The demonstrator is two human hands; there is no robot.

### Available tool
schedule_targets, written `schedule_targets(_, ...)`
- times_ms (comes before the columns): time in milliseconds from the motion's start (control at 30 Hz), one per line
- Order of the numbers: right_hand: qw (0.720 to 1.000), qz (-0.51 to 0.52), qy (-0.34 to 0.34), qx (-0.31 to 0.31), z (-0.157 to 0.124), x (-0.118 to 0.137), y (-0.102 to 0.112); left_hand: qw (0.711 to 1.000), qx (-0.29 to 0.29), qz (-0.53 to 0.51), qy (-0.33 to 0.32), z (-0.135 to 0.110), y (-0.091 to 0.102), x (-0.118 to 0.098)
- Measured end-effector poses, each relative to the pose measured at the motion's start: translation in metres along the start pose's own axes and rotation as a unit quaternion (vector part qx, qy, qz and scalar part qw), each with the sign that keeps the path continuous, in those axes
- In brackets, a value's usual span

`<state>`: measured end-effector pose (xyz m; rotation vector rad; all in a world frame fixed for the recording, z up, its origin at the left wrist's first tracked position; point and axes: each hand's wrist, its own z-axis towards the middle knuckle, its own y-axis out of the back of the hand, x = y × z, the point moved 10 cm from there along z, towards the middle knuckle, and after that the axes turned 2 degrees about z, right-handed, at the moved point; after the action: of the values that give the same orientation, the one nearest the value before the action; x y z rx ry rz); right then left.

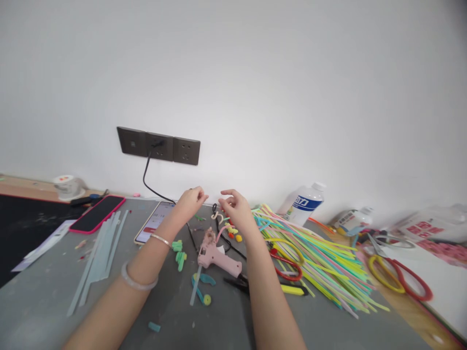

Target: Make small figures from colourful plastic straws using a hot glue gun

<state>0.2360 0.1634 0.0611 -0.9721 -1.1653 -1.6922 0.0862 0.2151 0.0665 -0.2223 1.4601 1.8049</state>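
Note:
My left hand [190, 206] is raised near the wall above the back of the grey mat, its fingertips pressed together; whatever they hold, if anything, is too small to make out. Facing it, my right hand [236, 209] has thumb and forefinger a little apart, with nothing visible between them. Below them lies a pink glue gun [221, 260] with a glue stick [196, 287] poking out. Beside it are green fuzzy pieces [179, 256], a bent blue fuzzy piece [198, 290] and small red and yellow pieces [238, 238]. A cream curled piece [219, 217] is near my right fingertips.
To the right spreads a bundle of coloured pipe cleaners [328, 262], with red-and-yellow scissors [292, 270] and a yellow cutter [294, 289]. A white bottle [304, 204] stands behind. Leftward are glue sticks [98, 253], a pink-cased phone [98, 214] and another phone [155, 221]. A cord [146, 177] runs to the socket.

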Motion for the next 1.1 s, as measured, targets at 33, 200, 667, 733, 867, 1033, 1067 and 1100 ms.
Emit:
schedule_targets(33,1.000,0.001,-0.001,0.000,0.000,0.000,0.000,1.000,-0.002,0.003,-0.005,0.001,0.001,-0.001)
schedule_targets(200,1.000,0.001,-0.007,0.002,0.000,-0.003,0.000,1.000,0.000,0.010,-0.011,0.003,0.003,0.001)
schedule_targets(667,1.000,0.007,-0.016,0.017,0.001,-0.006,-0.005,0.998,-0.023,-0.053,-0.001,0.005,-0.002,0.010)
schedule_targets(733,1.000,0.006,-0.017,0.017,0.001,-0.007,-0.006,0.997,-0.026,-0.075,0.010,0.005,-0.001,0.014)
schedule_targets(867,1.000,0.004,-0.017,0.019,0.001,-0.009,-0.008,0.991,-0.038,-0.125,0.024,0.005,0.002,0.017)
schedule_targets(1033,1.000,-0.003,-0.013,0.018,0.003,-0.012,-0.011,0.974,0.002,-0.225,0.033,0.004,-0.006,0.014)
schedule_targets(1067,1.000,-0.004,-0.011,0.017,0.003,-0.012,-0.011,0.967,0.016,-0.251,0.036,0.004,-0.009,0.012)
schedule_targets(1100,1.000,-0.006,-0.008,0.017,0.003,-0.012,-0.012,0.959,0.030,-0.278,0.040,0.003,-0.012,0.009)
